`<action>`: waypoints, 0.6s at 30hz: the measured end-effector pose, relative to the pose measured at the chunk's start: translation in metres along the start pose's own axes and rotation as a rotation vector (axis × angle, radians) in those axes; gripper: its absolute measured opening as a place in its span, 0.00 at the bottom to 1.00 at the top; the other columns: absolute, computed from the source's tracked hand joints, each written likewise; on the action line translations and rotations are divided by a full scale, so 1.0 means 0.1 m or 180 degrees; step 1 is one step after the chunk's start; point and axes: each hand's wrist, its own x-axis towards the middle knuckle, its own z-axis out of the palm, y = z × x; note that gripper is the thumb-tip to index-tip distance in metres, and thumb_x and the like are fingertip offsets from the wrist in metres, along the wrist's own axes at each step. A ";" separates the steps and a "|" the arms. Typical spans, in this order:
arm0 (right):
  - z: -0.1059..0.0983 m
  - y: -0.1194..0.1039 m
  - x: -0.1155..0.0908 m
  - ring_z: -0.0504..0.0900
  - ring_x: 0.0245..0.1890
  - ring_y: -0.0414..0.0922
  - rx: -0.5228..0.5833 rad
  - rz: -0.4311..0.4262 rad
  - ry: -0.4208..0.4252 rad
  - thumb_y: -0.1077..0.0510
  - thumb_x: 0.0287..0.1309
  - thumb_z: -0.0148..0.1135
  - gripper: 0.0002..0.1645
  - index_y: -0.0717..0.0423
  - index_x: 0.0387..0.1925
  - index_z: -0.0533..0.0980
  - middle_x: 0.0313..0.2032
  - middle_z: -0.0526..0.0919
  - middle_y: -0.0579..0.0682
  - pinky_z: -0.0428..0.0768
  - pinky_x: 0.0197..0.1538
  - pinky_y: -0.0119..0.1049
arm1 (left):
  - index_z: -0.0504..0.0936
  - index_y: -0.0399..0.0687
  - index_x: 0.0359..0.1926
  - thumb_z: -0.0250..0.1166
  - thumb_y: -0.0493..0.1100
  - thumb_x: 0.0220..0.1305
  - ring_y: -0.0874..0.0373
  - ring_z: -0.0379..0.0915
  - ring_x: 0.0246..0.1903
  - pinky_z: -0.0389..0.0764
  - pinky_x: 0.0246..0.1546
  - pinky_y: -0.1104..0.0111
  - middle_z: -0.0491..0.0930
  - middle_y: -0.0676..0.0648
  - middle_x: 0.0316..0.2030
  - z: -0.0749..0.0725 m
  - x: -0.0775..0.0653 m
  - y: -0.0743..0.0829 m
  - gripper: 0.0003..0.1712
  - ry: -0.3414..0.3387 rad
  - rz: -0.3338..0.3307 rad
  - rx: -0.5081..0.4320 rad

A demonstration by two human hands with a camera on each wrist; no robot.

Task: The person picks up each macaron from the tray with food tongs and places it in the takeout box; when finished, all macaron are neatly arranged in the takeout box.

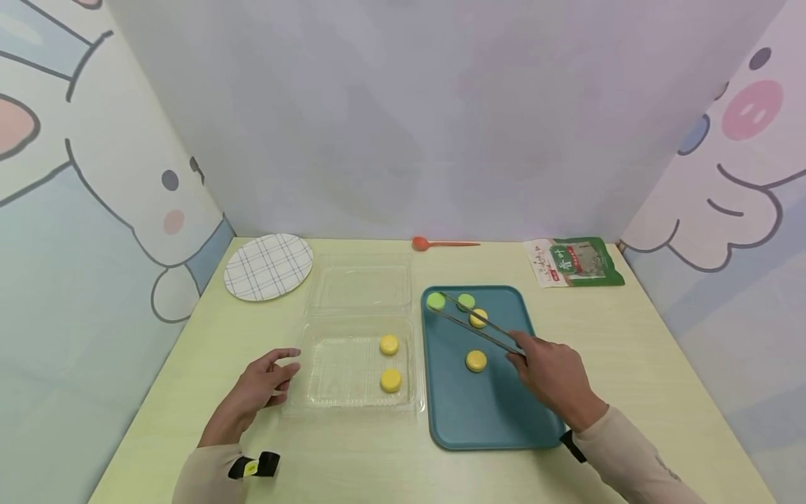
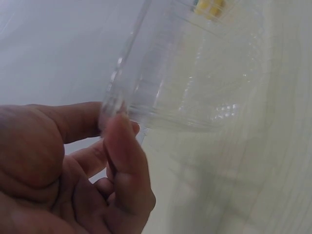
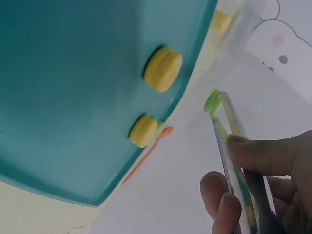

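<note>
My right hand grips a pair of metal tongs over the blue tray. Between the tong tips sits a green macaron, near the tray's far left corner in the head view. Another green macaron and two yellow macarons, one nearer and one farther, lie on the tray. Thumb and finger of my left hand pinch the left rim of a clear plastic box, whose lid is folded back. Two yellow macarons rest along the box's right side.
A checked plate lies at the back left. Along the back edge is an orange spoon, and a green and white packet lies at the back right. Walls bound the table behind and on both sides.
</note>
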 end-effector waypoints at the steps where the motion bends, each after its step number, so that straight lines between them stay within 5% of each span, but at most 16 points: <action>1: -0.01 -0.02 0.01 0.74 0.13 0.40 0.0002 -0.0017 0.0010 0.61 0.45 0.81 0.27 0.60 0.48 0.81 0.22 0.83 0.48 0.70 0.16 0.37 | 0.68 0.37 0.68 0.58 0.43 0.76 0.56 0.65 0.27 0.73 0.27 0.66 0.69 0.48 0.28 0.00 0.00 0.00 0.25 0.0005 -0.0010 -0.0006; 10: -0.10 -0.20 0.03 0.75 0.14 0.37 0.0000 -0.0437 0.0261 0.61 0.39 0.84 0.29 0.59 0.47 0.83 0.23 0.84 0.47 0.68 0.16 0.33 | 0.69 0.38 0.67 0.58 0.42 0.76 0.57 0.66 0.26 0.74 0.27 0.67 0.70 0.48 0.29 0.00 -0.01 0.01 0.24 -0.0003 -0.0001 -0.0043; 18: -0.12 -0.29 0.06 0.75 0.15 0.36 0.0081 -0.0515 0.0315 0.61 0.40 0.84 0.28 0.59 0.47 0.83 0.26 0.85 0.48 0.69 0.17 0.32 | 0.69 0.37 0.67 0.58 0.42 0.76 0.57 0.65 0.26 0.73 0.26 0.68 0.69 0.48 0.28 0.00 0.00 0.01 0.24 0.0014 -0.0006 -0.0056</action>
